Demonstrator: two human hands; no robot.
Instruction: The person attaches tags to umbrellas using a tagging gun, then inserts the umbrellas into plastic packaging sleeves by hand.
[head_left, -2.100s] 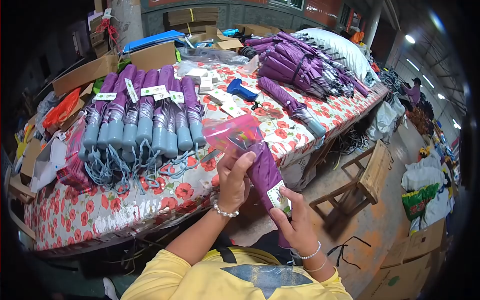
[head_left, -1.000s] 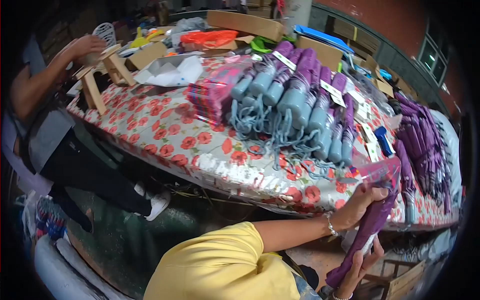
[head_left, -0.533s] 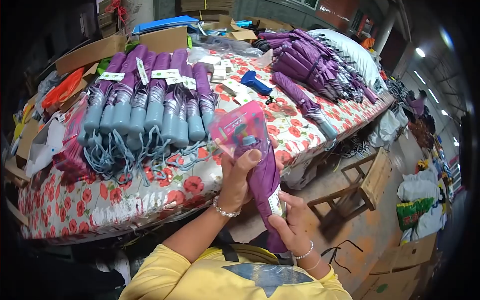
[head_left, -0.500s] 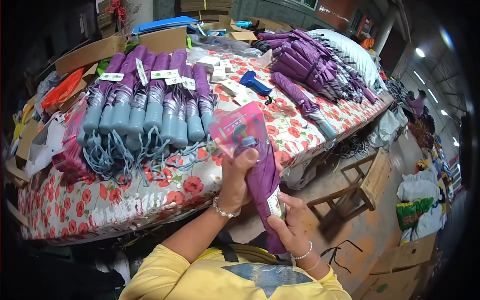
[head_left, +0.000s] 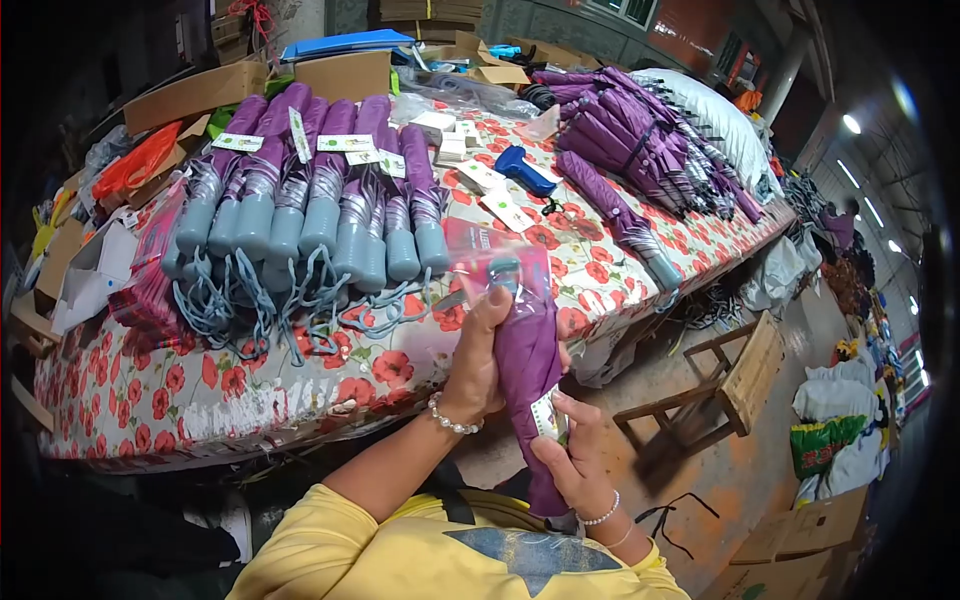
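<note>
A folded purple umbrella [head_left: 527, 355] is held upright in front of my body, its tip end pointing at the table. My left hand [head_left: 482, 355] is closed around its upper part, thumb pressed near the tip. Over that tip lies a clear and pink plastic sleeve [head_left: 480, 245], overlapping the end of the umbrella. Lower down, my right hand [head_left: 582, 455] pinches the umbrella beside a white paper tag [head_left: 544, 415]. Just beyond my hands, several purple umbrellas [head_left: 330, 180] with grey-blue handles [head_left: 318, 226] and cord loops lie in a row on the table.
The flowered tablecloth [head_left: 300, 415] also carries a blue tagging gun [head_left: 525, 172], white tags [head_left: 507, 210], one single umbrella [head_left: 620, 215], a bundle of umbrellas [head_left: 630, 130] and a stack of pink sleeves [head_left: 150, 300]. A wooden stool [head_left: 745, 370] stands on the floor at right.
The pink sleeve has shifted down and right over the umbrella's tip, now covering it. Both hands keep hold of the umbrella. The view has turned slightly.
</note>
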